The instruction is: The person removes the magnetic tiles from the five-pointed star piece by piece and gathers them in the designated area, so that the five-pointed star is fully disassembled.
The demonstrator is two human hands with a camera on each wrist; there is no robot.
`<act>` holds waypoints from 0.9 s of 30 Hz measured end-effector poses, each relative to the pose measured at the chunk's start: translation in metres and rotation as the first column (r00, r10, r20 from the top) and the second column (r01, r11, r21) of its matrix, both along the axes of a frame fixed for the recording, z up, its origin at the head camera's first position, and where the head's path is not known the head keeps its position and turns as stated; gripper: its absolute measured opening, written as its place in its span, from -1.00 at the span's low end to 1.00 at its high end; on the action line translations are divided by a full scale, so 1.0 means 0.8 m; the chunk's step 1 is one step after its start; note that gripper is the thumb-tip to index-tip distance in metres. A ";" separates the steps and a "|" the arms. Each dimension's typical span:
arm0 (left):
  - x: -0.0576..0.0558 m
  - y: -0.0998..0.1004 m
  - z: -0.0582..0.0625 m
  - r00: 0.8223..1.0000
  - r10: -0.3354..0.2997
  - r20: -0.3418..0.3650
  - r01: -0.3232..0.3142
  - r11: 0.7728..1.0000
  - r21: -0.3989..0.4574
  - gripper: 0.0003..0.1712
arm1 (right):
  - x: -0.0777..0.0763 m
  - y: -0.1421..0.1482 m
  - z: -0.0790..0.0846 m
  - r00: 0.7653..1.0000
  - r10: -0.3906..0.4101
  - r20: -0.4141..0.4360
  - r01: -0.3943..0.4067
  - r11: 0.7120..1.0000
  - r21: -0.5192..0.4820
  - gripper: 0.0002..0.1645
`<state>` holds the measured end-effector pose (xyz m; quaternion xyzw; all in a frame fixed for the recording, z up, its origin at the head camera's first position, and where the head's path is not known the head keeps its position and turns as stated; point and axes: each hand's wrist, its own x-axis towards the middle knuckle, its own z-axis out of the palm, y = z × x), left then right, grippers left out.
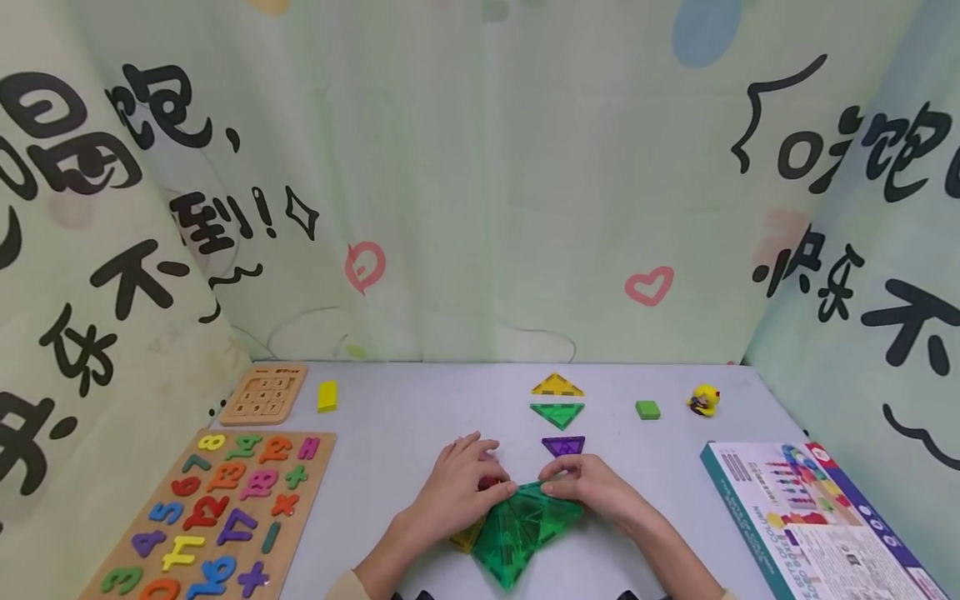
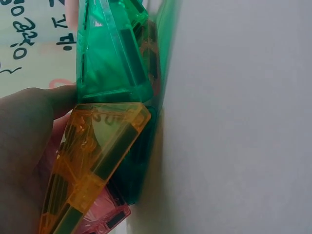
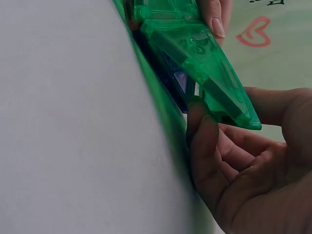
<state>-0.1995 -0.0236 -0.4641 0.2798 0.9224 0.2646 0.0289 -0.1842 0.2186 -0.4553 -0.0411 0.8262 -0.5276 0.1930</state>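
Note:
A build of translucent magnetic tiles stands in the middle of the table, its green triangular tiles [image 1: 517, 537] facing the near side. My left hand [image 1: 457, 487] grips its left side, thumb on the top edge and the other fingers behind it. Beside that thumb, the left wrist view has an orange tile [image 2: 92, 158], with a pink-red tile [image 2: 109, 212] partly hidden behind it. At the other end, my right hand [image 1: 588, 492] pinches the corner of a green tile [image 3: 209, 73] between thumb and fingers. A dark blue tile [image 3: 168, 73] shows under that green one.
Beyond the build lie a yellow triangular tile [image 1: 557, 385], a green one [image 1: 557, 414] and a purple one [image 1: 564, 446]. A number board [image 1: 315, 492] and a wooden tray [image 1: 262, 396] are at left, a box [image 1: 817, 533] at right. A green block [image 1: 647, 410] and duck toy [image 1: 704, 400] stand behind.

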 end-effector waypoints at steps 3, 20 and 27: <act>0.000 0.000 0.000 1.000 -0.009 0.010 0.009 1.000 0.005 -0.69 | -0.002 0.004 -0.004 1.000 -0.001 0.029 0.004 0.996 -0.087 -0.53; -0.001 0.003 -0.002 1.000 -0.010 0.008 0.010 1.000 0.024 -0.72 | -0.011 0.031 -0.018 0.956 0.129 0.264 0.036 0.841 -0.540 -0.75; -0.001 -0.001 -0.003 1.000 -0.014 -0.004 0.014 1.000 0.012 -0.71 | -0.011 0.026 -0.015 0.961 0.104 0.255 0.036 0.870 -0.492 -0.89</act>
